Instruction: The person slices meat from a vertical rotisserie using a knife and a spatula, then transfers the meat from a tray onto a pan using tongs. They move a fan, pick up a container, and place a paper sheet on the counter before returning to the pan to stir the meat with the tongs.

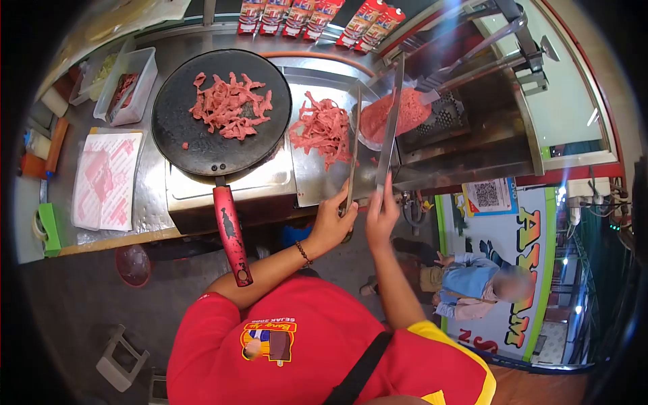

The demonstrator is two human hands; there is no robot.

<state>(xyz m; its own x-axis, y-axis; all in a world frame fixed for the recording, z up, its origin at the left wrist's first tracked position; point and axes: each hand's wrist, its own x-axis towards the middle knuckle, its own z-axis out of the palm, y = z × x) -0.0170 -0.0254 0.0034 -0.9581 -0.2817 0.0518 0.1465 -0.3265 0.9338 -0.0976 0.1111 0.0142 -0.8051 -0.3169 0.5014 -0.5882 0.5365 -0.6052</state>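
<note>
My left hand (pixel 333 221), with a beaded bracelet at the wrist, is closed around a long narrow metal blade (pixel 355 145) that points away from me. Beside it my right hand (pixel 383 214) grips a long knife (pixel 391 128), its blade upright in view along the near side of a pink meat cone (pixel 413 111) on a spit. Left of the blades, thin meat slices (pixel 320 131) lie heaped in a metal tray (pixel 317 192). More meat strips (pixel 233 104) sit on a black flat pan (pixel 182 145) with a worn red handle (pixel 231 233).
Plastic containers (pixel 128 88) and a stack of printed wrapping papers (pixel 108 179) stand on the left of the steel counter. Red cartons (pixel 307 17) line the back. A person (pixel 472 280) is beyond the stall at right. A stool (pixel 121 358) is on the floor.
</note>
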